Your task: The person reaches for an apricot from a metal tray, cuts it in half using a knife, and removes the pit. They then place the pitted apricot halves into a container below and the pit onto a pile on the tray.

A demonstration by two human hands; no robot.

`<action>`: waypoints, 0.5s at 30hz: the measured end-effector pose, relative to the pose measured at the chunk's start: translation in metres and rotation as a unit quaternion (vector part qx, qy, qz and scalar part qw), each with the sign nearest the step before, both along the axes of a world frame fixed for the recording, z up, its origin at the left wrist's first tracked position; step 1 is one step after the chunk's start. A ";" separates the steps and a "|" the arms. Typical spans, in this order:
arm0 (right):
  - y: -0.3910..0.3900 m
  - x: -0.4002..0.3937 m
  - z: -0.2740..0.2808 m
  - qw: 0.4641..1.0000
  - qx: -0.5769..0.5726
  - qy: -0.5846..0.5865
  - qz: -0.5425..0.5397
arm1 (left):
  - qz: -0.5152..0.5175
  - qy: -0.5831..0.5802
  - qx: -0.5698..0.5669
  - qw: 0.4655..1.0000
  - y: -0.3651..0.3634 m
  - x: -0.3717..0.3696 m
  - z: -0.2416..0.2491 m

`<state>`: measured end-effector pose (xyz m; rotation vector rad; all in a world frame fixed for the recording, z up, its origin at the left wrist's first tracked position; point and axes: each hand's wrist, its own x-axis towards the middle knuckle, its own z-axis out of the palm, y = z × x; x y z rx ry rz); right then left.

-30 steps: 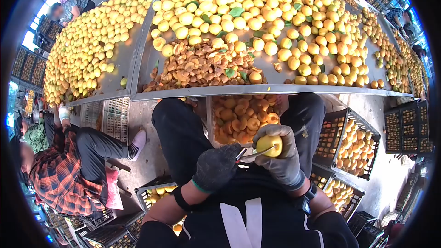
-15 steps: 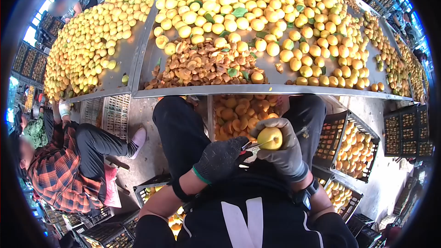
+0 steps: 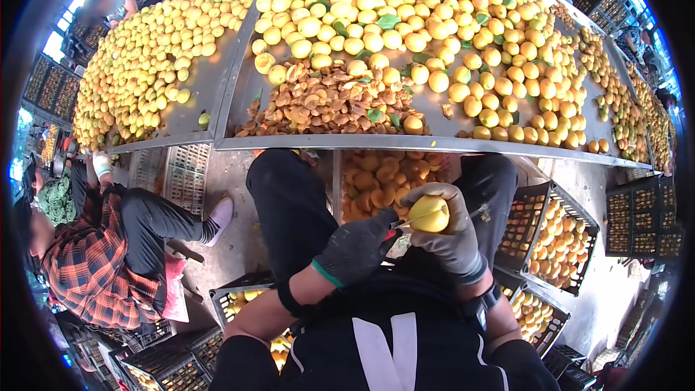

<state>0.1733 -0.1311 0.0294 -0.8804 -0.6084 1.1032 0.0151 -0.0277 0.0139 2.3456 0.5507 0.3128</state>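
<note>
My left hand (image 3: 353, 247), in a dark glove with a green cuff, is closed around a small knife (image 3: 404, 224); a bit of red shows by the grip. The thin blade touches a yellow apricot (image 3: 429, 213), which has a cut line running across it. My right hand (image 3: 456, 240), in a pale grey glove, wraps around this apricot from the right side. Both hands are above my lap, just short of a crate of apricots (image 3: 384, 181) between my knees, many of them looking halved.
A metal table (image 3: 318, 143) spans ahead, bearing many whole apricots (image 3: 376, 7) and a heap of brownish pieces (image 3: 329, 101). Black crates of apricots (image 3: 561, 235) stand at my right. To the left sits a person in a plaid shirt (image 3: 101, 268).
The apricot has been turned in my right hand, and its cut line now faces another way. My hands stay close together. The whole view has shifted slightly.
</note>
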 end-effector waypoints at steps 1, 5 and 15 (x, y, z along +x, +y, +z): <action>-0.001 0.003 0.002 0.988 -0.050 -0.147 0.006 | 0.001 0.025 -0.013 1.000 0.000 -0.001 -0.001; 0.005 -0.008 -0.003 0.997 0.000 0.083 0.002 | 0.034 -0.036 -0.024 0.998 -0.012 0.005 0.004; 0.007 -0.005 -0.013 0.990 -0.077 -0.106 -0.047 | 0.028 0.006 0.036 0.999 -0.001 0.009 -0.006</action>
